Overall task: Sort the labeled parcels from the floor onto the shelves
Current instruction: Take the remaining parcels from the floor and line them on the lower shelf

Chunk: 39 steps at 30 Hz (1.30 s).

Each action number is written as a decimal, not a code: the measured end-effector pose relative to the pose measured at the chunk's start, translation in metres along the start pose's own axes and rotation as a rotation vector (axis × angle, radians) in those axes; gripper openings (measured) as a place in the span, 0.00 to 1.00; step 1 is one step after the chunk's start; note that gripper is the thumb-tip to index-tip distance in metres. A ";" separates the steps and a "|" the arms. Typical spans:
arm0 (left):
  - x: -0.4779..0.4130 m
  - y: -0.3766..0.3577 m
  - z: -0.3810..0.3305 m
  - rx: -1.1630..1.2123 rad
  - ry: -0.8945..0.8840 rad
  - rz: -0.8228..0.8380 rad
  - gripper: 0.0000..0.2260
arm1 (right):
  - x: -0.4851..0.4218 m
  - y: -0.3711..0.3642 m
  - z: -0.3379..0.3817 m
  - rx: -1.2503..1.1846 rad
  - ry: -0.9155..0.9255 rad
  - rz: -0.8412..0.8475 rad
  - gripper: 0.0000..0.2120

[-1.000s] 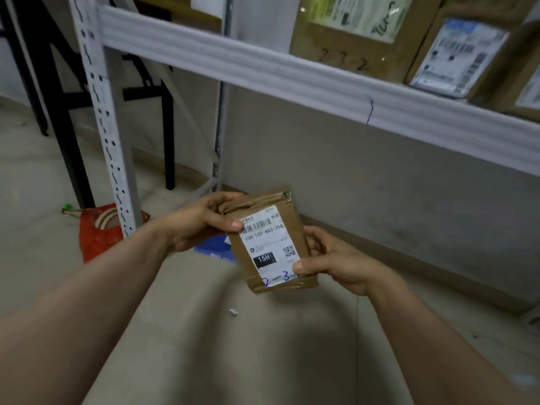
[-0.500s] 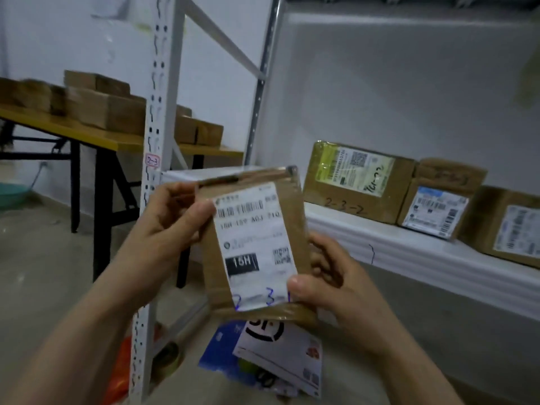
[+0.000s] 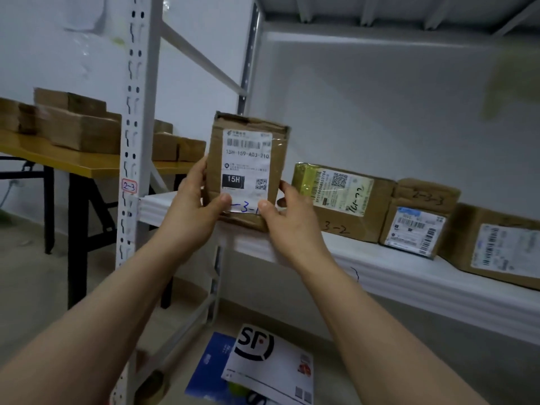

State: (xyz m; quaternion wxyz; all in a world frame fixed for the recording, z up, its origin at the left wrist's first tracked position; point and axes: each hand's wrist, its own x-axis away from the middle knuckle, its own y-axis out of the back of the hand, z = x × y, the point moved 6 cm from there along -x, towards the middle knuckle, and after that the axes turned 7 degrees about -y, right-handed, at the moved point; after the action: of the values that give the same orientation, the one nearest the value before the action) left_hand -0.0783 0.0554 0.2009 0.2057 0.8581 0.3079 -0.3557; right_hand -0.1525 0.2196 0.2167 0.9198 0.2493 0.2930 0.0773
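A small brown parcel [image 3: 248, 168] with a white label and a blue handwritten number stands upright at the left end of the white shelf [image 3: 380, 267]. My left hand [image 3: 195, 211] grips its lower left edge, thumb on the label. My right hand [image 3: 289, 220] grips its lower right corner. To its right on the shelf sit three more labeled parcels: one marked 3-2 [image 3: 344, 200], a smaller one [image 3: 418, 220] and one at the right edge [image 3: 502, 247].
The shelf's white perforated post [image 3: 131, 141] carries a red tag reading 2-3. Behind it a yellow table [image 3: 73, 165] holds several brown boxes. On the floor below the shelf lie a white SF envelope [image 3: 271, 366] and a blue packet [image 3: 210, 366].
Both hands have raised the parcel from near the floor and carried it forward to the shelf's left end. The view has tilted up from the floor to the shelf.
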 end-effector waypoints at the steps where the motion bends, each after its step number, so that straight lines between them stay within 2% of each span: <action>1: -0.006 -0.001 0.004 -0.018 0.016 0.009 0.30 | -0.004 -0.002 0.000 0.007 -0.006 -0.016 0.18; 5: -0.028 -0.006 0.018 -0.206 0.100 0.037 0.25 | -0.013 -0.009 -0.006 0.049 -0.060 -0.036 0.23; 7: -0.037 -0.009 0.022 -0.281 0.160 0.064 0.22 | -0.013 -0.009 -0.009 0.044 -0.081 -0.044 0.20; 10: -0.049 -0.019 0.026 -0.304 0.218 0.091 0.20 | -0.014 -0.011 -0.014 0.069 -0.086 -0.054 0.17; 14: -0.053 -0.030 0.041 -0.264 0.264 0.089 0.20 | -0.021 -0.010 -0.019 0.051 -0.114 -0.042 0.19; 20: -0.055 -0.032 0.053 -0.395 0.262 0.088 0.20 | -0.024 -0.014 -0.020 0.058 -0.090 -0.031 0.21; 24: -0.056 -0.034 0.057 -0.447 0.303 0.159 0.25 | -0.028 -0.015 -0.019 0.131 -0.071 0.007 0.15; 30: -0.068 -0.051 0.074 -0.434 0.337 0.178 0.48 | -0.028 -0.013 -0.018 0.154 -0.111 0.017 0.16; 34: -0.062 -0.055 0.056 -0.553 0.315 0.141 0.48 | -0.024 -0.011 -0.016 0.129 -0.119 0.019 0.17; 39: -0.063 -0.057 0.063 -0.620 0.275 0.113 0.46 | -0.020 -0.013 -0.013 0.219 -0.091 0.060 0.22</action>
State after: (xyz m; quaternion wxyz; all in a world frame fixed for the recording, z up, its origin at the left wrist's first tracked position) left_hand -0.1827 0.0369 0.1977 0.4329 0.8103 0.3781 -0.1141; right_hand -0.1764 0.2079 0.2108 0.8968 0.3600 0.2499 0.0607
